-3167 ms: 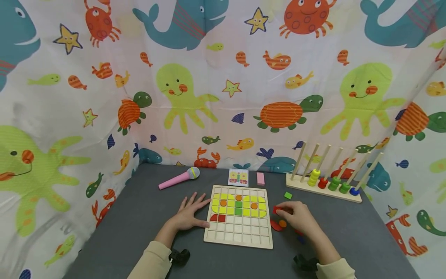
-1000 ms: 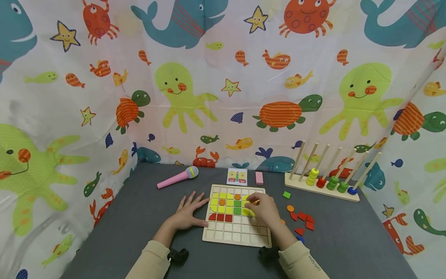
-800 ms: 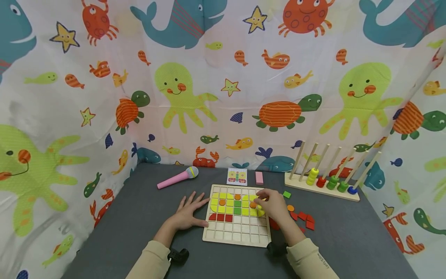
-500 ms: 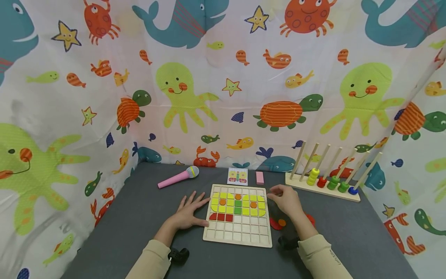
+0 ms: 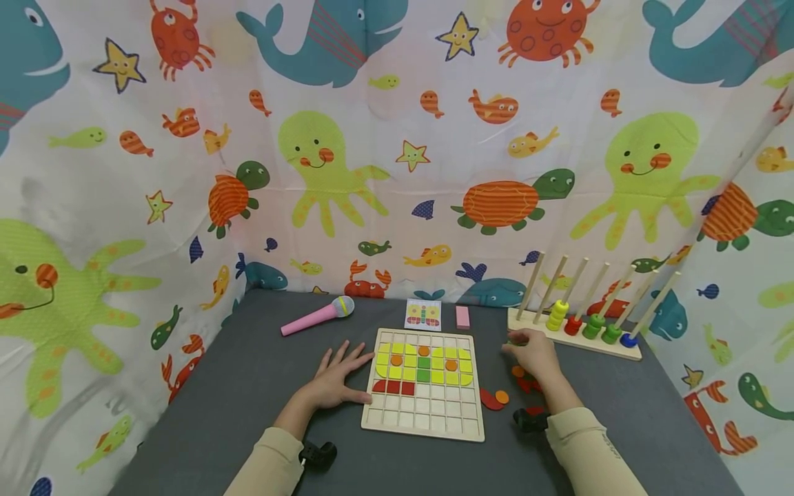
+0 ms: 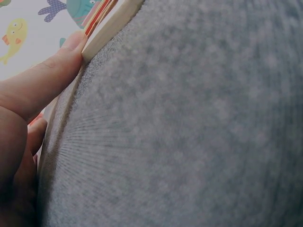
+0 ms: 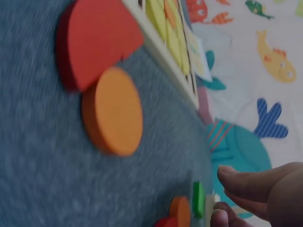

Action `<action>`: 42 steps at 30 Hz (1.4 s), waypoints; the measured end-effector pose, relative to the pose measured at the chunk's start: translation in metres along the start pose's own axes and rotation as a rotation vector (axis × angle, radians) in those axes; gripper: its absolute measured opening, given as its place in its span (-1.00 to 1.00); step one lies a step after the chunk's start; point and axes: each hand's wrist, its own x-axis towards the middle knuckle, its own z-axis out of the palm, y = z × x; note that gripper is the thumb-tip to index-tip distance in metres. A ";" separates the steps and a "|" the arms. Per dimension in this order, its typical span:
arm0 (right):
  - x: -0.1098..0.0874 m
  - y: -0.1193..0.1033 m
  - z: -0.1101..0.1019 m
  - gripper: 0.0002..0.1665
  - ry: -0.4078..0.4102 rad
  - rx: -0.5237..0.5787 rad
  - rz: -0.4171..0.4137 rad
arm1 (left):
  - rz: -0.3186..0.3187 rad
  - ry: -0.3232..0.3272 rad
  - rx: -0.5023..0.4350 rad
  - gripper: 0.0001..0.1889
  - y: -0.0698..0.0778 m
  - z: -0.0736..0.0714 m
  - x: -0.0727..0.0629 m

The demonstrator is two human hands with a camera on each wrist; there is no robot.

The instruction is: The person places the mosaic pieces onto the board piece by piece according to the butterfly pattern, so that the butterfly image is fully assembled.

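Note:
A wooden grid board (image 5: 428,421) lies on the table, with yellow, orange and green pieces in its upper rows and three red pieces (image 5: 393,388) at the left of a lower row. My left hand (image 5: 335,386) is spread flat at the board's left side, its thumb touching the edge. To the board's right, my right hand (image 5: 536,357) reaches down over a small green piece (image 7: 199,200). In the right wrist view its thumb and fingers stand apart, close to that piece, with nothing visible between them. Loose red (image 7: 99,42) and orange pieces (image 7: 116,113) lie near the board.
Behind the board are a pattern card (image 5: 424,315) and a pink block (image 5: 462,317). A pink toy microphone (image 5: 313,319) lies at the back left. A peg rack with coloured rings (image 5: 573,336) stands at the back right. A printed sea-animal curtain (image 5: 397,207) hangs behind.
A third red piece has joined the row on the board. My right hand has moved off the board's right part, rightwards to the green piece. The left hand has stayed put.

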 end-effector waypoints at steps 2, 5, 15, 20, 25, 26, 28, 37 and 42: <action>0.001 0.005 -0.001 -0.55 -0.010 -0.005 0.017 | -0.005 -0.003 0.000 0.07 0.000 0.000 0.000; 0.004 0.011 -0.002 -0.53 -0.023 -0.023 0.050 | -0.006 -0.005 -0.004 0.06 0.000 0.000 0.000; 0.010 0.018 0.000 -0.60 -0.032 -0.101 0.088 | -0.004 -0.003 0.013 0.04 -0.002 0.001 0.003; 0.005 0.007 -0.001 -0.72 -0.025 -0.061 0.032 | -0.003 0.000 0.001 0.05 -0.002 0.001 0.002; -0.004 -0.013 -0.003 -0.72 -0.055 0.057 0.007 | -0.010 -0.003 -0.007 0.05 -0.002 0.001 0.002; -0.007 -0.018 -0.003 -0.72 -0.063 0.087 0.005 | -0.009 -0.003 -0.007 0.05 -0.003 0.000 0.002; -0.013 -0.026 -0.002 -0.72 -0.079 0.126 -0.003 | -0.008 -0.004 -0.008 0.06 -0.003 0.000 0.002; -0.037 -0.056 0.004 -0.74 -0.118 0.160 -0.054 | 0.005 0.004 -0.013 0.09 -0.006 0.002 0.002; -0.047 -0.063 0.011 -0.80 -0.131 0.165 -0.097 | -0.003 -0.002 -0.001 0.07 -0.003 0.001 0.002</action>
